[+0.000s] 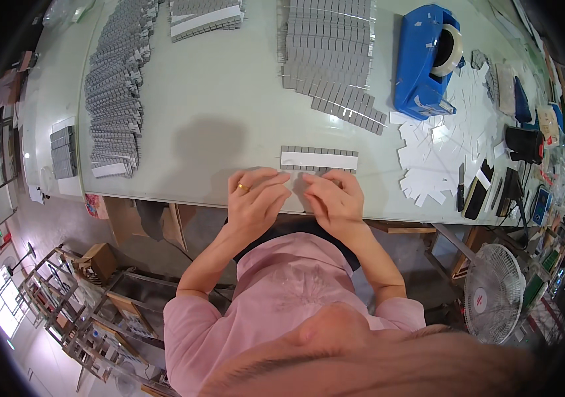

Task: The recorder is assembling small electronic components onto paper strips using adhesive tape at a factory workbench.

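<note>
Grey segmented strip [319,149], white lengthwise band [319,159], left grip [254,199] and right grip [336,201] half-curled, hold unclear

a segmented grey strip [319,149], a white band [319,160] along it, lies flat and crosswise on the pale worktop [229,79].

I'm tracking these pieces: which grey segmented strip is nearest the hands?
The single white-banded strip in front of the left hand and right hand; it lies alone, apart from the piles farther off.
</note>
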A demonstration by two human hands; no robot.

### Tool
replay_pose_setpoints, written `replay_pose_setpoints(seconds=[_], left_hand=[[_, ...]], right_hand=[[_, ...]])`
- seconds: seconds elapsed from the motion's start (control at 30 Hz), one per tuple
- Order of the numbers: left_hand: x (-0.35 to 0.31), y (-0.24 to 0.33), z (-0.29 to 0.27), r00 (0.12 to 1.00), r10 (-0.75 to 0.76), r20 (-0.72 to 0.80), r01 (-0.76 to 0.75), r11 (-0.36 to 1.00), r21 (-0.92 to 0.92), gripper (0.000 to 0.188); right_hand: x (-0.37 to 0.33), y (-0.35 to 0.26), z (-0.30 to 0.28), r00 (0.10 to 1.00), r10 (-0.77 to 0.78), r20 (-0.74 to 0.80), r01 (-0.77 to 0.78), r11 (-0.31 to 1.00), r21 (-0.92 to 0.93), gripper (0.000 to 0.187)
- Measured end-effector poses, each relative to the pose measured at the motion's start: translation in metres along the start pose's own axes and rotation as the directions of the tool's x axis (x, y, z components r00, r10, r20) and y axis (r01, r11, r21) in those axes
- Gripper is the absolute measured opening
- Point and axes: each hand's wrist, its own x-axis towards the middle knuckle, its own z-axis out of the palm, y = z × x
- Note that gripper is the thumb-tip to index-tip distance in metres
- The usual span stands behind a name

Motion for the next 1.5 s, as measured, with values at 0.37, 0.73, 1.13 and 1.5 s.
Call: replay_pose_setpoints(seconds=[0.37, 0.73, 1.13, 1.5], left_hand=[[-0.009, -0.007, 0.011, 0.991, 0.132, 0.028, -0.135, 0.963, 0.232, 0.014], [-0.008, -0.008, 0.009, 0.99, 0.133, 0.035, -0.138, 0.963, 0.233, 0.013], [0.004, -0.004, 0.0, 0.979, -0.163, -0.123, 0.158, 0.986, -0.051, 0.023], [0.019, 0.001, 0.012, 0.989, -0.13, -0.077, 0.133, 0.99, 0.038, 0.021]], right_hand=[[0.009, -0.003, 0.016, 0.992, -0.116, 0.054, 0.124, 0.976, -0.181, 0.029], [0.01, -0.003, 0.015, 0.992, -0.114, 0.059, 0.123, 0.976, -0.181, 0.028], [-0.002, 0.01, -0.032, 0.98, 0.157, -0.124, -0.174, 0.975, -0.137, 0.016], [-0.005, 0.018, -0.026, 0.968, 0.206, -0.145, -0.218, 0.973, -0.074, 0.013]])
